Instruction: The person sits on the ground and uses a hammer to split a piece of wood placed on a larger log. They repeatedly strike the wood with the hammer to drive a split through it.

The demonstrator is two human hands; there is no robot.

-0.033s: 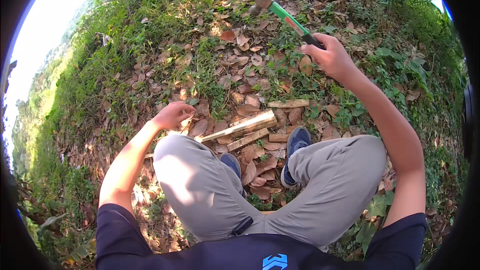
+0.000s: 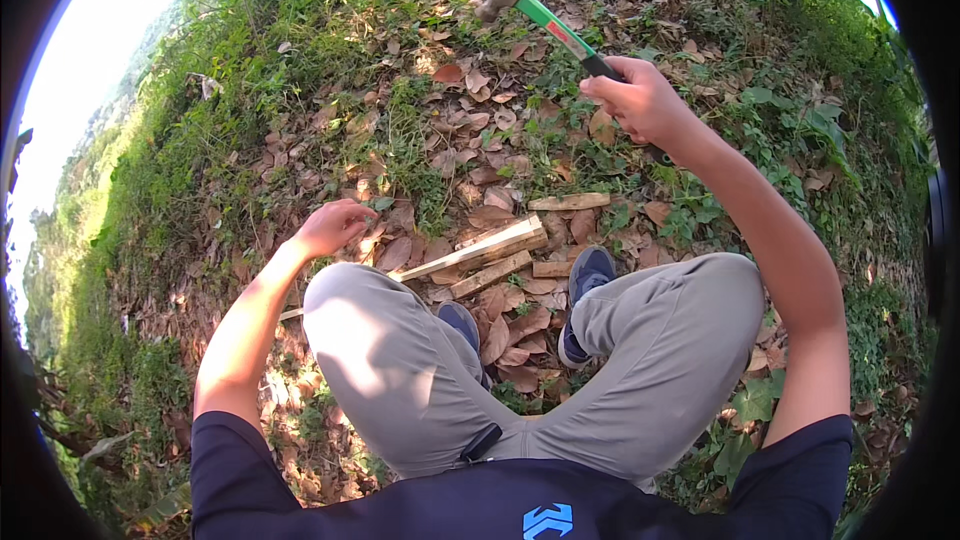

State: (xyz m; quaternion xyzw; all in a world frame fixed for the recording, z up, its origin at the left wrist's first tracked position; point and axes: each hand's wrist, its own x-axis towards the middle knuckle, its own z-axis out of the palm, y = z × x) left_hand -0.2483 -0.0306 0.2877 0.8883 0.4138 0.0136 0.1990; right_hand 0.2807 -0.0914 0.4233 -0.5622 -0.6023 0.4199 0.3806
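Note:
My right hand (image 2: pixel 645 105), raised at the upper right, is wrapped round the black grip of a hammer (image 2: pixel 553 28). The hammer has a green shaft, and its metal head points to the upper left, well above the ground. Beyond my left knee is my left hand (image 2: pixel 338 228), its fingers curled in toward the thumb. Whatever those fingers may hold is too small or hidden to make out. Between this hand and my feet lies a long pale wood strip (image 2: pixel 470 256) beside a thicker wooden piece (image 2: pixel 513 249), with a shorter wood piece (image 2: pixel 492 275) just nearer.
Another wood piece (image 2: pixel 570 202) lies farther off, and a small block (image 2: pixel 552 269) rests by my right shoe (image 2: pixel 593 270). Dry brown leaves and low green plants (image 2: pixel 410 130) cover the ground. Thicker greenery (image 2: pixel 790 20) rises at the far right.
My right hand has moved slightly left and up. The hammer has turned in the air, so its claw shows less. My left hand has shifted slightly left, its fingers still curled.

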